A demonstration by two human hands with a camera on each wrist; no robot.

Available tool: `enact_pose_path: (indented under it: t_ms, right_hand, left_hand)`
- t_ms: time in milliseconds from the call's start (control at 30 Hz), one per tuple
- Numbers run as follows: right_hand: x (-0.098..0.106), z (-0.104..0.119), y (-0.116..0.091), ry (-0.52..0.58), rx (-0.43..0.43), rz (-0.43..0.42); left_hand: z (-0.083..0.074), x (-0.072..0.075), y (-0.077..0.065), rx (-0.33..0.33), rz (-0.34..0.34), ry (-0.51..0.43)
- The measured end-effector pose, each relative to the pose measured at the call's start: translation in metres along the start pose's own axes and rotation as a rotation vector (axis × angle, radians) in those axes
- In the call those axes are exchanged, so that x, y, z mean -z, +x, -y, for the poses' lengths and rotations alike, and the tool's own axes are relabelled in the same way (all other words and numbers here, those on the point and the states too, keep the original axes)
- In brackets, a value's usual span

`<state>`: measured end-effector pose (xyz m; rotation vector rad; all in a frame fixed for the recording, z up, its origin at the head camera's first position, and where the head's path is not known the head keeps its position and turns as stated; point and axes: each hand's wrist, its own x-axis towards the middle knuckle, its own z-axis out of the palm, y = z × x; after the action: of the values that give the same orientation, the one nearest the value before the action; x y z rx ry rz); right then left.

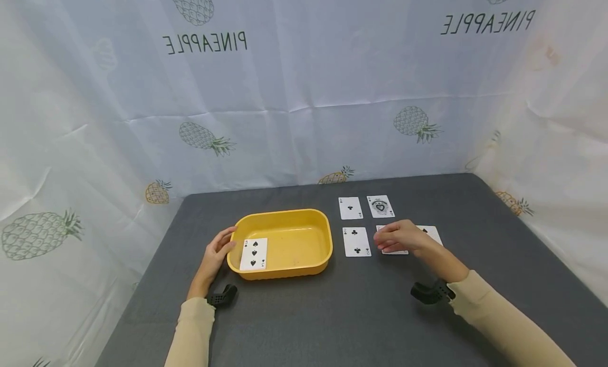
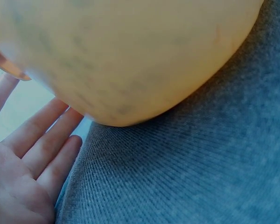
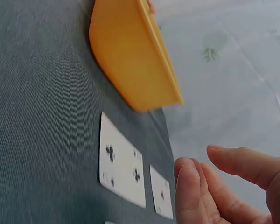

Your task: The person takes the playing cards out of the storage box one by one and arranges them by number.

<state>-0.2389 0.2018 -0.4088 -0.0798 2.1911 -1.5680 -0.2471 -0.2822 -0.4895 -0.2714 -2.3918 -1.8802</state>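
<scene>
My left hand [image 1: 216, 256] rests against the left end of a yellow plastic tray [image 1: 266, 274], fingertips at its rim. Straight fingers [image 2: 46, 144] lie beside the tray wall in the left wrist view. Inside the tray, at the left, is a three of spades [image 1: 254, 254]. My right hand [image 1: 404, 236] hovers over a playing card [image 1: 396, 252] it mostly hides. A gap shows between the thumb [image 3: 242, 161] and the bent fingers in the right wrist view, with nothing visibly held.
Left of the right hand lies a two of clubs [image 1: 356, 243]. Behind are an ace of clubs [image 1: 350, 208] and an ace of spades [image 1: 380, 206]. Another card [image 1: 432, 233] is partly covered by the right hand. A pineapple-print curtain [image 1: 294, 145] surrounds the dark table [image 1: 323, 319].
</scene>
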Motion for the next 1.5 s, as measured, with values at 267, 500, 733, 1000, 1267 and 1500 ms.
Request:
enact_pose_path:
  t_ms: [267,500,733,1000,1267,1500]
  right_hand:
    - [-0.026,0.015,0.011,0.012,0.020,0.053]
    - [-0.055,0.031,0.023,0.013,0.013,0.082]
    - [-0.085,0.052,0.032,0.017,0.042,0.132]
    - [-0.112,0.063,0.045,0.064,0.041,0.152]
    - [-0.136,0.070,0.057,0.082,-0.001,0.135]
    - [-0.161,0.070,0.069,0.105,-0.053,0.117]
  left_hand:
    - [0.001,0.000,0.001,-0.003,0.014,-0.015]
    - [0.002,0.002,0.000,-0.009,0.013,-0.016]
    - [0.003,0.002,0.001,-0.015,0.019,-0.018]
    - [0.002,0.001,0.001,-0.015,0.024,-0.015]
    - [0.002,0.001,0.001,-0.009,0.026,-0.020]
    - [-0.001,0.001,0.000,0.001,0.024,-0.017]
